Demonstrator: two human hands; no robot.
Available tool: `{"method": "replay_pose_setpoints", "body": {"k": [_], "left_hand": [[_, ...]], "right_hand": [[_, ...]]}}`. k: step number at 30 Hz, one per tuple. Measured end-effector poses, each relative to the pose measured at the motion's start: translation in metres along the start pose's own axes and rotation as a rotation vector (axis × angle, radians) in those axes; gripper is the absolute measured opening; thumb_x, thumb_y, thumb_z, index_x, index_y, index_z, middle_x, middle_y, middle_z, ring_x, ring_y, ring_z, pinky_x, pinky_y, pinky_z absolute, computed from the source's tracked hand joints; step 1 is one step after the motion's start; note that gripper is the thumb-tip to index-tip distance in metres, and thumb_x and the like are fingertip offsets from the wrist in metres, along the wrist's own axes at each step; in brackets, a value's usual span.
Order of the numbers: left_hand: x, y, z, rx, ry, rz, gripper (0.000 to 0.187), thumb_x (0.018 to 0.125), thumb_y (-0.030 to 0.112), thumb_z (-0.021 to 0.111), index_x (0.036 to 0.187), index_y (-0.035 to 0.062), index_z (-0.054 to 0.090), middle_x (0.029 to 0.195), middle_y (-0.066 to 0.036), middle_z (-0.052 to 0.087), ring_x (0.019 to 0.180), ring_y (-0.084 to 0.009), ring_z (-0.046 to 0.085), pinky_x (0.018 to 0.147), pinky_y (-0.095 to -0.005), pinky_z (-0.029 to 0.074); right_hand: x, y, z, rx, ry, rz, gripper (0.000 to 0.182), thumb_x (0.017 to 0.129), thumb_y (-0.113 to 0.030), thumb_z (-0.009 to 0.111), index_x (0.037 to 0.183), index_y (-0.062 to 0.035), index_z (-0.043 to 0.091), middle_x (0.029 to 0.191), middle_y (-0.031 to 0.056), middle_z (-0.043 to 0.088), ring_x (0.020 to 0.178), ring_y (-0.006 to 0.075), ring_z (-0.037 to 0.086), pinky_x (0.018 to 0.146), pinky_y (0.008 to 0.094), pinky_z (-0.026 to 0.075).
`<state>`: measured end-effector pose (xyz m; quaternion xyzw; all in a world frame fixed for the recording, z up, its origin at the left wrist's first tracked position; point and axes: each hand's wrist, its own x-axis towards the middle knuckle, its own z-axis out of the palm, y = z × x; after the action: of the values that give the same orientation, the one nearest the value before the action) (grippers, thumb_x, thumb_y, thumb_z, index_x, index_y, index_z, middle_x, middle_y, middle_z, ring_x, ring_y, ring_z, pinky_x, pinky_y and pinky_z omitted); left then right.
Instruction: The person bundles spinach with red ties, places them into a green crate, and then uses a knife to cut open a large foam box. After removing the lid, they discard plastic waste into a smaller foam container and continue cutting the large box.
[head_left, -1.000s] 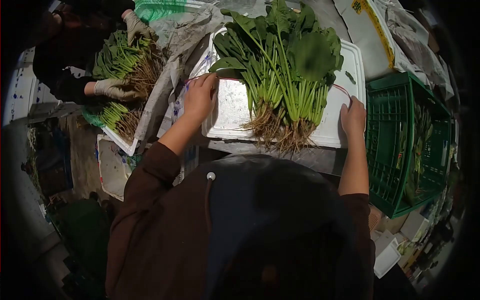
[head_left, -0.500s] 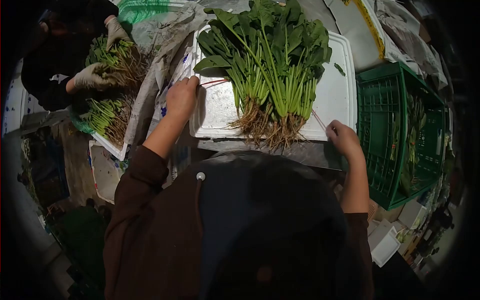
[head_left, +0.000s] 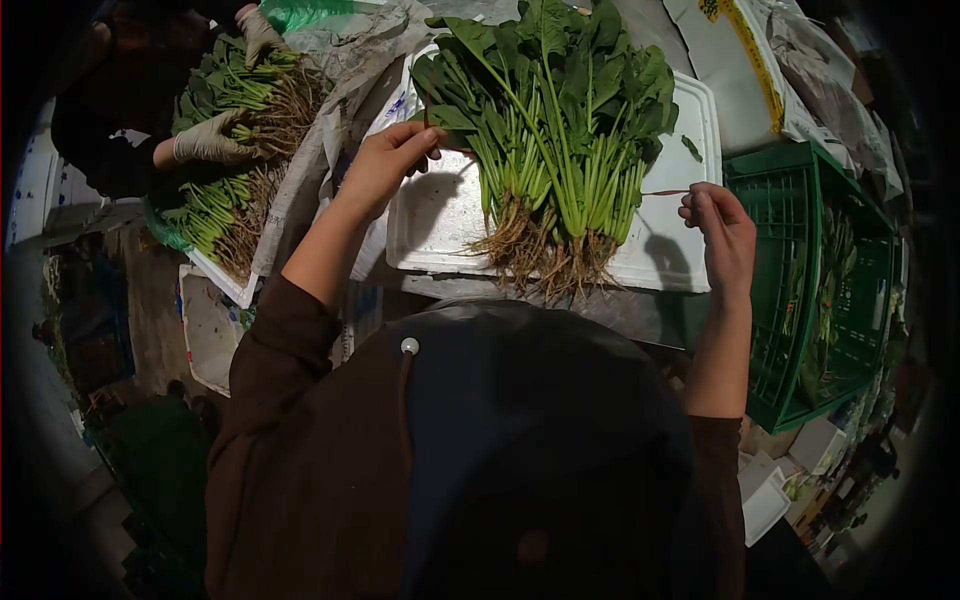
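A big bunch of spinach [head_left: 565, 150] lies on a white foam lid [head_left: 425, 225], leaves pointing away from me and roots at the near edge. Left of the stems, my left hand [head_left: 385, 165] pinches one end of a thin red tie, which sticks up a little above the fingers. My right hand [head_left: 722, 230] is raised at the right of the bunch, fingers closed on the other end of the red tie [head_left: 665, 192]. The middle of the tie is hidden by the spinach, apparently running under it.
A green crate [head_left: 770, 290] with some greens inside stands at the right. At upper left a co-worker's gloved hands [head_left: 212, 138] handle more rooted greens [head_left: 215, 215]. Grey plastic sheeting [head_left: 340, 110] lies between us. A white sack [head_left: 715, 70] sits at back right.
Both my hands have risen with the ends of the tie, the left also moving right, toward the stems. The co-worker's hands have shifted on their greens. The view has moved slightly.
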<state>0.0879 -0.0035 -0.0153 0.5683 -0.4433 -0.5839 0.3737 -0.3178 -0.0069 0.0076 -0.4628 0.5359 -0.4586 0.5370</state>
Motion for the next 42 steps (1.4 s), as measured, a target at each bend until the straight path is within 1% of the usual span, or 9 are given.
{"method": "replay_pose_setpoints", "body": {"k": [9, 16, 18, 24, 26, 33, 35, 40, 42], "left_hand": [[0.020, 0.040, 0.095, -0.302, -0.336, 0.050, 0.021, 0.091, 0.026, 0.054, 0.097, 0.0062, 0.061, 0.084, 0.002, 0.059, 0.071, -0.0060, 0.052, 0.064, -0.0197, 0.039], [0.035, 0.030, 0.102, -0.644, -0.286, -0.046, 0.018, 0.091, 0.021, 0.048, 0.084, 0.0062, 0.054, 0.065, 0.004, 0.043, 0.054, -0.0064, 0.036, 0.050, -0.0194, 0.029], [0.033, 0.034, 0.100, -0.666, -0.237, 0.040, 0.019, 0.091, 0.020, 0.044, 0.079, 0.0067, 0.048, 0.062, 0.003, 0.037, 0.053, -0.0072, 0.032, 0.049, -0.0207, 0.027], [0.035, 0.030, 0.105, -0.718, -0.319, -0.091, 0.019, 0.091, 0.020, 0.045, 0.076, 0.0075, 0.048, 0.064, 0.003, 0.039, 0.053, -0.0072, 0.032, 0.050, -0.0206, 0.028], [0.038, 0.030, 0.109, -0.704, -0.302, -0.137, 0.019, 0.090, 0.020, 0.045, 0.076, 0.0081, 0.048, 0.065, 0.003, 0.040, 0.053, -0.0072, 0.033, 0.050, -0.0201, 0.028], [0.035, 0.023, 0.127, 0.341, -0.256, 0.306, 0.028, 0.087, 0.017, 0.042, 0.103, 0.0031, 0.061, 0.085, -0.012, 0.062, 0.081, -0.0255, 0.060, 0.074, -0.0349, 0.046], [0.038, 0.016, 0.133, 0.572, -0.030, 1.029, 0.029, 0.085, 0.014, 0.042, 0.103, 0.0006, 0.059, 0.094, -0.015, 0.062, 0.088, -0.0296, 0.060, 0.078, -0.0363, 0.046], [0.027, 0.025, 0.121, 0.183, -0.298, 0.477, 0.027, 0.090, 0.022, 0.046, 0.104, 0.0019, 0.058, 0.091, -0.012, 0.062, 0.084, -0.0224, 0.059, 0.077, -0.0334, 0.045], [0.025, 0.036, 0.116, 0.242, -0.335, 0.380, 0.028, 0.092, 0.024, 0.047, 0.103, 0.0016, 0.060, 0.094, -0.009, 0.062, 0.087, -0.0166, 0.057, 0.079, -0.0305, 0.045]], "right_hand": [[0.018, -0.030, 0.103, -0.374, -0.364, -0.445, 0.016, 0.089, -0.013, 0.056, 0.084, 0.0020, 0.061, 0.068, 0.0058, 0.053, 0.063, 0.0126, 0.051, 0.058, 0.0264, 0.041], [0.031, -0.011, 0.124, -0.524, -0.593, -0.587, 0.021, 0.088, -0.020, 0.057, 0.083, -0.0004, 0.059, 0.068, 0.0073, 0.056, 0.059, 0.0168, 0.053, 0.058, 0.0279, 0.044], [0.047, 0.010, 0.128, -0.152, -0.491, 0.039, 0.026, 0.091, -0.024, 0.054, 0.082, -0.0009, 0.060, 0.066, 0.0020, 0.055, 0.058, 0.0108, 0.051, 0.056, 0.0247, 0.042], [0.049, 0.001, 0.125, 0.099, -0.395, 0.123, 0.028, 0.093, -0.025, 0.051, 0.082, -0.0018, 0.061, 0.066, -0.0015, 0.054, 0.057, 0.0062, 0.046, 0.052, 0.0228, 0.039], [0.046, -0.009, 0.129, -0.148, -0.260, -0.484, 0.024, 0.091, -0.023, 0.054, 0.082, -0.0031, 0.064, 0.065, 0.0005, 0.055, 0.057, 0.0091, 0.048, 0.054, 0.0239, 0.040], [0.047, -0.060, 0.130, -0.906, -0.261, -1.261, 0.012, 0.080, -0.020, 0.062, 0.085, -0.0101, 0.068, 0.089, 0.0023, 0.063, 0.085, 0.0227, 0.057, 0.075, 0.0358, 0.044], [0.045, -0.058, 0.133, -0.903, -0.343, -1.224, 0.015, 0.082, -0.019, 0.061, 0.093, -0.0116, 0.067, 0.094, 0.0023, 0.062, 0.089, 0.0230, 0.057, 0.079, 0.0360, 0.042], [0.050, -0.048, 0.110, -1.041, -0.277, -1.092, 0.018, 0.082, -0.026, 0.060, 0.093, -0.0113, 0.064, 0.088, 0.0047, 0.063, 0.082, 0.0266, 0.058, 0.074, 0.0384, 0.044], [0.049, -0.040, 0.098, -1.076, -0.406, -0.732, 0.017, 0.084, -0.025, 0.059, 0.086, -0.0078, 0.059, 0.080, 0.0103, 0.059, 0.077, 0.0310, 0.056, 0.069, 0.0397, 0.045]]}}
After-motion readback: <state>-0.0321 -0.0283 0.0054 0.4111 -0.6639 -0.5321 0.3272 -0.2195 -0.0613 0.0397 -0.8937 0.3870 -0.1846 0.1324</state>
